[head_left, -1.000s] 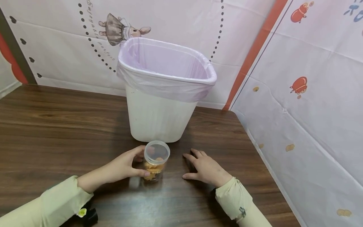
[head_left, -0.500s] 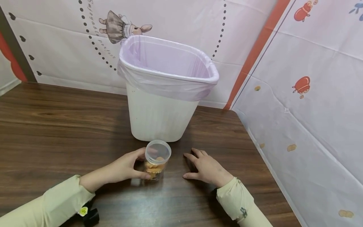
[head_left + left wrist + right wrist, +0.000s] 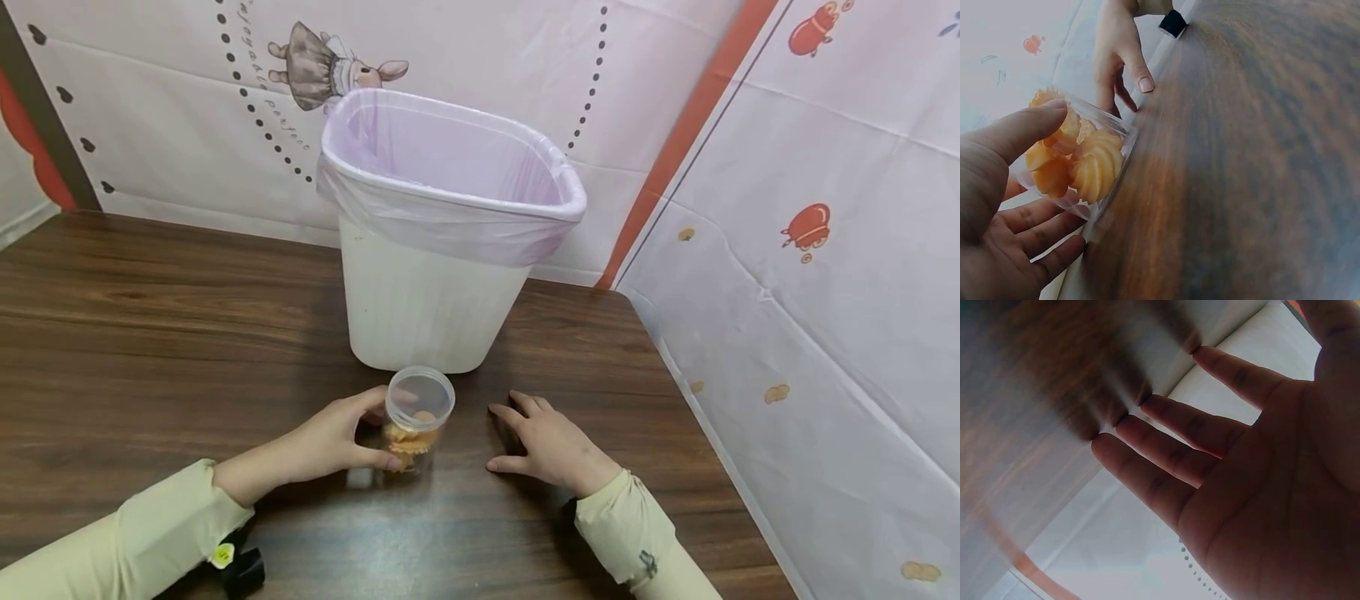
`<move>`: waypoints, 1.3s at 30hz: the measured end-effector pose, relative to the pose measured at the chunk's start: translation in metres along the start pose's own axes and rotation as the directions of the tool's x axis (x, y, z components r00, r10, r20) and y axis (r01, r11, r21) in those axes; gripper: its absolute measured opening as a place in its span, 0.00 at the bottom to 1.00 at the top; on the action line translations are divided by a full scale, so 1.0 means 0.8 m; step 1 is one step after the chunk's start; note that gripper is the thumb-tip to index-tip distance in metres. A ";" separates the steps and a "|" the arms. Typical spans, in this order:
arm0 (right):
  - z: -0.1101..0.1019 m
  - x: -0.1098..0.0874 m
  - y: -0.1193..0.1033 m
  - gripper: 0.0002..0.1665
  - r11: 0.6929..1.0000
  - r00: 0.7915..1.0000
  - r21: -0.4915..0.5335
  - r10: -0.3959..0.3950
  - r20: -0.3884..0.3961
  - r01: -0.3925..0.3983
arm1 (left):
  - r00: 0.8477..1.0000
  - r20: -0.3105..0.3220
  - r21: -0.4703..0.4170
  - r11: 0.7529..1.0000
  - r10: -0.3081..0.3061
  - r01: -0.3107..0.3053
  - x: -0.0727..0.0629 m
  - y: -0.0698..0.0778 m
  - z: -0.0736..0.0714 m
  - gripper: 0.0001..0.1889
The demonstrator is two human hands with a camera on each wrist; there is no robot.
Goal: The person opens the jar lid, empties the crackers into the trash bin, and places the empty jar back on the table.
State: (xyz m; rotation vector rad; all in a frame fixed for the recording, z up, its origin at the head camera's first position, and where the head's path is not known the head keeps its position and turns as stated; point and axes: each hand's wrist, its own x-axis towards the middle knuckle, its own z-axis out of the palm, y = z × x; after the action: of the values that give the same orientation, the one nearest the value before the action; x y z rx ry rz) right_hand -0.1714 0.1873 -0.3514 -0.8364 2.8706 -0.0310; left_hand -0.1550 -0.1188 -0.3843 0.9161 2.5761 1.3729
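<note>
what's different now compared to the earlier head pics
Nothing on the table visibly moved; the whole head view just drifted slightly, with everything sliding a little right. Nothing was newly gripped or let go. Unchanged: the left hand holds the clear jar of cookies in front of the lined bin, and the right hand rests empty beside it.

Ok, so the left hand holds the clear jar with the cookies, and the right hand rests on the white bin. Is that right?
Not quite: the right hand isn't on the white bin; it rests on the wooden table, as the head view shows. The left hand does hold the clear jar with the cookies.
</note>
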 end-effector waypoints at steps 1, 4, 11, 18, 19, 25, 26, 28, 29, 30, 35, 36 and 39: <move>0.000 0.000 0.000 0.45 1.000 1.000 0.003 -0.001 -0.001 0.001 | 1.000 -0.006 0.004 1.000 0.000 0.000 0.000 0.000 0.000 0.37; -0.001 0.000 -0.001 0.45 1.000 1.000 0.009 -0.003 -0.001 0.003 | 1.000 -0.021 0.009 1.000 -0.003 0.003 -0.002 -0.001 -0.001 0.37; 0.000 -0.002 0.001 0.45 0.999 1.000 0.032 0.014 0.013 -0.015 | 0.999 -0.033 0.006 1.000 -0.004 0.004 -0.002 -0.003 -0.002 0.37; 0.000 -0.004 0.003 0.45 0.998 0.999 0.052 0.032 0.022 -0.034 | 0.999 -0.039 -0.010 1.000 -0.004 0.003 0.000 -0.002 -0.002 0.36; 0.000 -0.004 0.003 0.45 0.998 0.999 0.051 0.032 0.021 -0.033 | 0.999 -0.041 -0.007 1.000 0.003 -0.003 0.001 -0.002 -0.002 0.36; -0.001 -0.004 0.003 0.45 0.998 1.000 0.052 0.025 0.012 -0.025 | 0.998 -0.063 0.000 1.000 0.025 -0.025 0.001 -0.002 -0.003 0.36; -0.002 -0.004 0.003 0.45 0.998 1.000 0.053 0.022 0.010 -0.023 | 0.997 -0.069 0.000 1.000 0.025 -0.025 0.001 -0.001 -0.003 0.36; -0.002 -0.004 0.002 0.45 0.998 1.000 0.053 0.017 0.003 -0.018 | 0.996 -0.082 0.006 1.000 0.029 -0.028 0.000 -0.001 -0.003 0.35; -0.002 -0.003 0.002 0.45 0.999 1.000 0.051 0.015 0.000 -0.015 | 0.996 -0.086 0.006 1.000 0.029 -0.029 0.000 -0.001 -0.003 0.35; -0.002 -0.003 0.002 0.45 0.999 1.000 0.049 0.012 -0.002 -0.012 | 0.995 -0.090 0.007 1.000 0.031 -0.030 0.000 -0.001 -0.003 0.35; -0.003 -0.001 0.000 0.45 0.999 1.000 0.043 0.008 -0.004 -0.007 | 0.993 -0.108 0.000 0.999 0.039 -0.040 -0.003 0.000 -0.004 0.34; -0.003 -0.002 0.000 0.45 0.999 1.000 0.043 0.008 -0.002 -0.008 | 0.993 -0.112 -0.001 0.999 0.041 -0.042 -0.003 0.000 -0.004 0.34; -0.002 -0.002 -0.001 0.45 0.999 1.000 0.043 0.011 0.007 -0.012 | 0.992 -0.118 -0.002 0.999 0.046 -0.047 -0.005 0.001 -0.004 0.34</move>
State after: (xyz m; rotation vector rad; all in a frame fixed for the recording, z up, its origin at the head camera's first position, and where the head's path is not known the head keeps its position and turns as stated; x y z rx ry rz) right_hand -0.1696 0.1873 -0.3497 -0.8107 2.8579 -0.0878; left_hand -0.1527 -0.1231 -0.3824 0.9269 2.6513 1.4881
